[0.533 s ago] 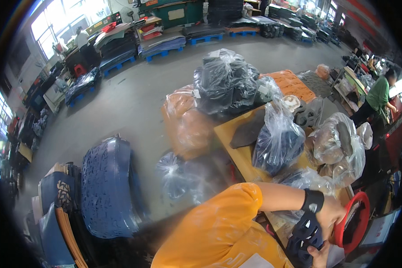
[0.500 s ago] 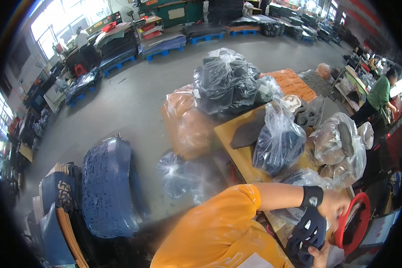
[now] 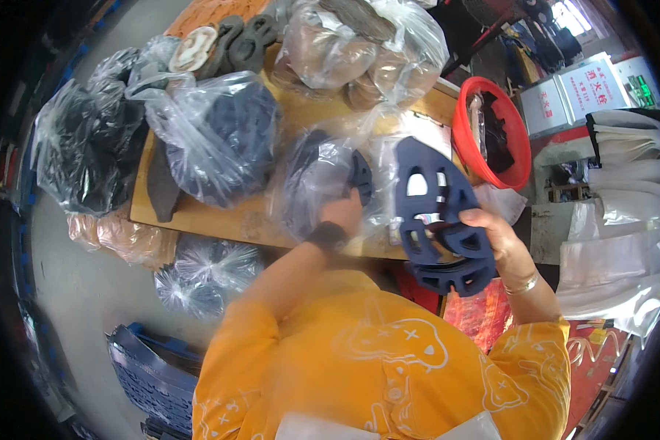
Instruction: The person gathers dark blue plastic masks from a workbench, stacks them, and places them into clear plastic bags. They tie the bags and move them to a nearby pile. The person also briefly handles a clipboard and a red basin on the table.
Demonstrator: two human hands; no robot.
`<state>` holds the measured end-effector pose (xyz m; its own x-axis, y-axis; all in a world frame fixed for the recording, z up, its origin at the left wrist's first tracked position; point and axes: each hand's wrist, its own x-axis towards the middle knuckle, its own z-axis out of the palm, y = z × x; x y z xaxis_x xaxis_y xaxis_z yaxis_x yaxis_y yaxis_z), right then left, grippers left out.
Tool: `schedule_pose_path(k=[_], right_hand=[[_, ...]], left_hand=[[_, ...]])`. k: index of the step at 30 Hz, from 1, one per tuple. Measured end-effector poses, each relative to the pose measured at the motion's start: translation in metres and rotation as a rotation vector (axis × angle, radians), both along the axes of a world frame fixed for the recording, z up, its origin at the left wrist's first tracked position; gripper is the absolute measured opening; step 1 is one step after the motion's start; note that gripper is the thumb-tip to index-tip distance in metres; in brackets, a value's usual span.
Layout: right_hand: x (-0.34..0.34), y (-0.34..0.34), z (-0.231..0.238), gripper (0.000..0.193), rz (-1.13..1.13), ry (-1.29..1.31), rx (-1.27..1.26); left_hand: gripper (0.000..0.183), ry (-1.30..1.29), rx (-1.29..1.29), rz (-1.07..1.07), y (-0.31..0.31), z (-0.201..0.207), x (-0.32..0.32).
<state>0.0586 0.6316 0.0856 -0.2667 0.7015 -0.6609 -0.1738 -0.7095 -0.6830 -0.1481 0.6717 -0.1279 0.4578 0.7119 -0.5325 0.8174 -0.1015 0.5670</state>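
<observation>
Foam, by the look of it: the stack of dark navy cut-out sole-shaped pieces (image 3: 438, 220) is sitting in the right hand (image 3: 500, 238), fingers wrapping its edge. Light, bendy, probably grippy; edges suit holding. The left hand (image 3: 342, 213) is pinching another piece inside the clear plastic bag (image 3: 308, 183) over the wooden table (image 3: 198, 216).

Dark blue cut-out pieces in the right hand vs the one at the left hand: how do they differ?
The stack of blue cut-out pieces is bare, held by the right hand; the blue piece is inside a clear bag, touched by the left hand. Stack fully visible; bagged piece partly hidden. Both dark blue.
</observation>
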Motion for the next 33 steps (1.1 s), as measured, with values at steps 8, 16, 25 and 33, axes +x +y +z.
schedule_pose_path(k=[8, 16, 25, 33], right_hand=[[-0.012, 0.058, -0.087, 0.033, 0.133, -0.037, -0.396], [-0.022, 0.145, -0.141, 0.032, 0.062, 0.106, -0.120], [-0.006, 0.106, -0.165, 0.031, 0.084, 0.022, -0.201], [-0.008, 0.105, -0.167, 0.036, 0.011, 0.095, -0.125]], left_hand=[[0.031, -0.462, 0.551, -0.079, -0.063, -0.056, 0.014], [0.016, -0.707, 0.290, -0.394, -0.073, -0.018, 0.062], [0.018, -0.613, 0.012, -0.265, -0.055, 0.024, 0.051], [0.066, -0.105, 0.739, 0.311, 0.019, 0.059, -0.011]])
